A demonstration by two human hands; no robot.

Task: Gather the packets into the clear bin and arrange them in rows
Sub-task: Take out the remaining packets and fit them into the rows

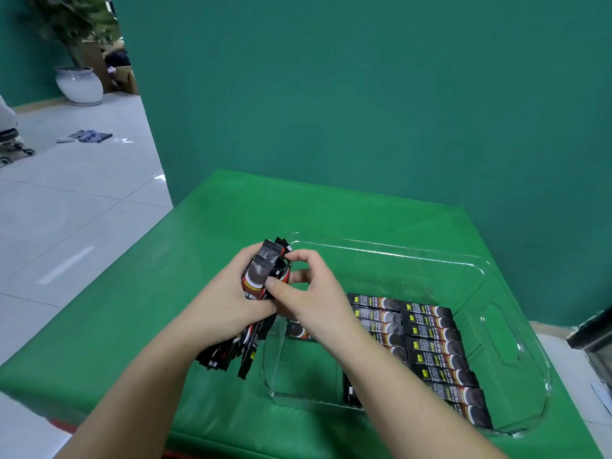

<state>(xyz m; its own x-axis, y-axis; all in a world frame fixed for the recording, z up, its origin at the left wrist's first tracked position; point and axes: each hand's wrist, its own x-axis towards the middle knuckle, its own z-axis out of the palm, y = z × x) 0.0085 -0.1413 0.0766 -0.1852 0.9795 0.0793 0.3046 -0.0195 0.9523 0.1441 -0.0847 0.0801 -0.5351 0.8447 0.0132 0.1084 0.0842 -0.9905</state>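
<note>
Together, both hands (265,293) on packets (261,273)

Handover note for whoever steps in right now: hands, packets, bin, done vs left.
Left hand: grips a thick bundle of packets, held above the green table, just left of the clear bin.
Right hand: pinches at the top of that bundle, apparently peeling one packet off.
Done: two neat rows of packets lie flat in the bin's right part.
Left: the bundle still has to go in; the bin's left and far parts are bare.
</note>
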